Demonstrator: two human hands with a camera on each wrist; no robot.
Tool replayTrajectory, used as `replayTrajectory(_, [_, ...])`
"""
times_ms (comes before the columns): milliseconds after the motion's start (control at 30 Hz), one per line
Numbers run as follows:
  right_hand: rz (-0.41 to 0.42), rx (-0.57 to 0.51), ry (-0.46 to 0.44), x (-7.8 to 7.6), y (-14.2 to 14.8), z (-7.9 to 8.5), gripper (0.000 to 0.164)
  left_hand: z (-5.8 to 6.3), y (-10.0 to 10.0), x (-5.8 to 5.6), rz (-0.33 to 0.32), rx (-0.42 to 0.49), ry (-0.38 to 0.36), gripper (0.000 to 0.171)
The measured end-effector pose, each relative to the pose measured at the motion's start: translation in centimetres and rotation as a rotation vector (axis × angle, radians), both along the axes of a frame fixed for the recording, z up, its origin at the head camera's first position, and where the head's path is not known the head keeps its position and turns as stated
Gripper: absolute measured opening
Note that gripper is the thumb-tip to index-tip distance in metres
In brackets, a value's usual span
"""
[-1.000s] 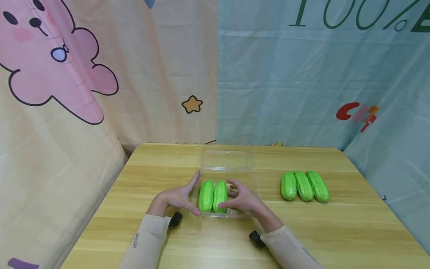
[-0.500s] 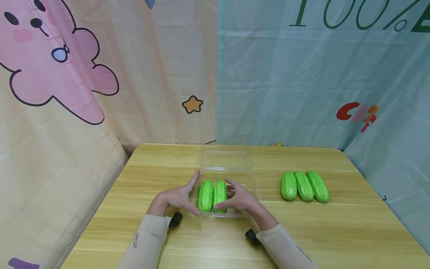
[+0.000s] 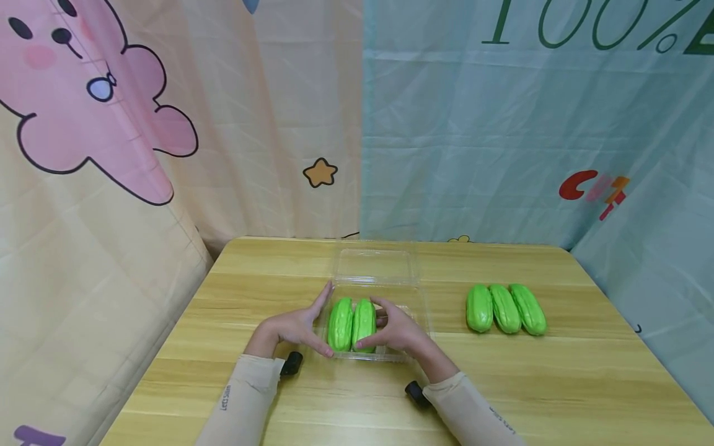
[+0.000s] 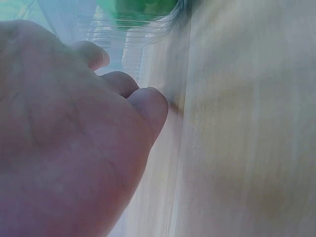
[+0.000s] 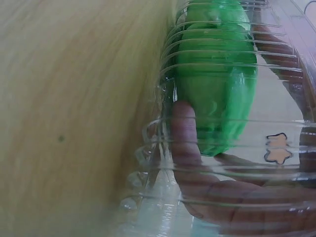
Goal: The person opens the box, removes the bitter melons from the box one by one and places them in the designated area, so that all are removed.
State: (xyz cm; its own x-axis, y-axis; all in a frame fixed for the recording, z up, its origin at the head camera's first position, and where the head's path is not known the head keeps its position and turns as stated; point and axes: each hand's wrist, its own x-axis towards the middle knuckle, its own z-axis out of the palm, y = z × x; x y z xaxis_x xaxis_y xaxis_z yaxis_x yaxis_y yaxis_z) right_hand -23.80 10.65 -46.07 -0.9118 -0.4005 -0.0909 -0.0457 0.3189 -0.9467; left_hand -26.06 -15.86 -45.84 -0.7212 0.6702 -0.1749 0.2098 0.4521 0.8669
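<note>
A clear plastic clamshell box point(image 3: 401, 358) lies with its lid point(image 3: 375, 265) folded back. Inside it, a left green toy cucumber point(image 3: 340, 325) and a right green toy cucumber point(image 3: 364, 325) lie side by side, both glossy and ridged. My right hand point(image 3: 397, 328) reaches into the box and grips the right one, thumb near its front end and forefinger near its far end. Through the clear wall in the right wrist view, fingers point(image 5: 185, 131) lie against that cucumber point(image 5: 217, 84). My left hand point(image 3: 295, 325) rests along the box's left side, thumb and forefinger spread straight.
Three more green toy cucumbers point(image 3: 504, 308) lie in a row on the wooden table point(image 3: 558, 384), right of the box. Printed curtains point(image 3: 502, 142) hang behind and beside the table. Black wrist cameras point(image 3: 417, 394) sit at both sleeves.
My right hand has shifted slightly left and come closer round the right cucumber. Both cucumbers in the box have slid slightly left. My left hand and the outside row have stayed in place.
</note>
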Motion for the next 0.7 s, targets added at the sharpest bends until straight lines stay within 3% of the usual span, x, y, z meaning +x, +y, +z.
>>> replayTrajectory(167, [-0.001,0.001,0.006,0.03,0.21,0.05,0.104,0.08,-0.01,0.0,0.005,-0.009,-0.008,0.149])
replayTrajectory(700, [-0.033,-0.142,-0.025,0.11,0.84,0.96,0.097,0.39,-0.36,0.19,0.025,-0.009,-0.012,0.145])
